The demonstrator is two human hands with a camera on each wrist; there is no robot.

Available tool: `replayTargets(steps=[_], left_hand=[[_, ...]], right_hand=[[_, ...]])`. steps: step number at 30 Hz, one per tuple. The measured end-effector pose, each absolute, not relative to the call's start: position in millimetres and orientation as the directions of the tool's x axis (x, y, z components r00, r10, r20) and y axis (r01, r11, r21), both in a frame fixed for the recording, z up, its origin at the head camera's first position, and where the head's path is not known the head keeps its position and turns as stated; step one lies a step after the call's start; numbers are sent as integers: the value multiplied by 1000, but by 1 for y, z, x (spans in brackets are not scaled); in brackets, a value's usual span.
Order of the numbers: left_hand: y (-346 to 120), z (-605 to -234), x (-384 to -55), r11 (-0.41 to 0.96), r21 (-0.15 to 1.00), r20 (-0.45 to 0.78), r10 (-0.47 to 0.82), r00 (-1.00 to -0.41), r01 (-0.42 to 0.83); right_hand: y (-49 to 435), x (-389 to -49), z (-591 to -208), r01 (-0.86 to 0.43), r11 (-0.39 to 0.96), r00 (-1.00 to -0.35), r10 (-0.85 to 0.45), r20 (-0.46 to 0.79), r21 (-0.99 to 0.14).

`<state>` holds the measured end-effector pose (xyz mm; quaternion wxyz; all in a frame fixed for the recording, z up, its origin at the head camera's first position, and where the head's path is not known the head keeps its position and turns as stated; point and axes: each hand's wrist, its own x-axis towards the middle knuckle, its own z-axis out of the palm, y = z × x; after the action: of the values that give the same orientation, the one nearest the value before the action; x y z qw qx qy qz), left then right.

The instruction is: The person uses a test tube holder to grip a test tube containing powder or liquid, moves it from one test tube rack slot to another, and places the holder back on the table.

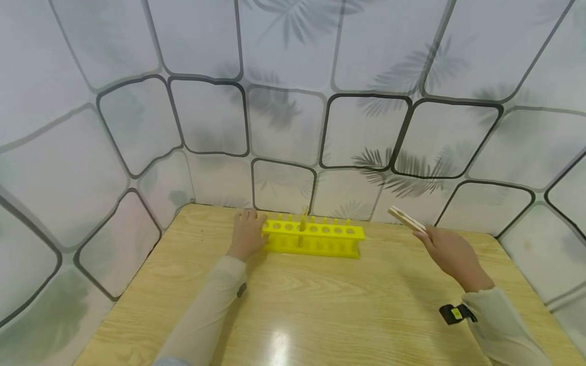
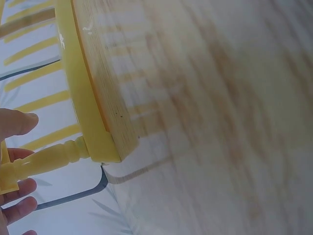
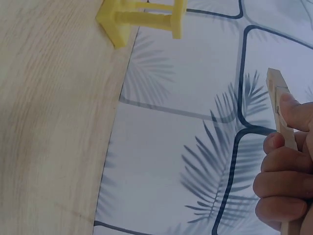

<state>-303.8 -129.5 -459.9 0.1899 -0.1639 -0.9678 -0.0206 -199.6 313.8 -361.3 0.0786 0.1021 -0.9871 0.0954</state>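
A yellow test tube rack (image 1: 316, 247) stands on the table at the back, with a row of round holes and short pegs along its rear. One glass test tube (image 1: 302, 221) is upright in a hole near its middle. My left hand (image 1: 247, 235) grips the rack's left end; in the left wrist view its thumb (image 2: 19, 122) is on one side of the end post and the fingers are on the other. Raised to the right of the rack, my right hand (image 1: 453, 254) holds a wooden test tube clamp (image 3: 275, 93) with a metal spring. The clamp's tip points up and leftward, apart from the rack.
The wood-grain table (image 1: 293, 305) reaches back to a pale wall covering (image 1: 284, 122) with dark rounded outlines and leaf prints, which also closes in both sides. A dark strap with a small device (image 1: 455, 313) sits on the right sleeve.
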Motion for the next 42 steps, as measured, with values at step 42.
replayTargets(steps=[42], left_hand=[[-129, -461, -303, 942, 13, 368, 306, -878, 334]], right_hand=[[253, -235, -328, -348, 932, -922, -321, 215, -100]])
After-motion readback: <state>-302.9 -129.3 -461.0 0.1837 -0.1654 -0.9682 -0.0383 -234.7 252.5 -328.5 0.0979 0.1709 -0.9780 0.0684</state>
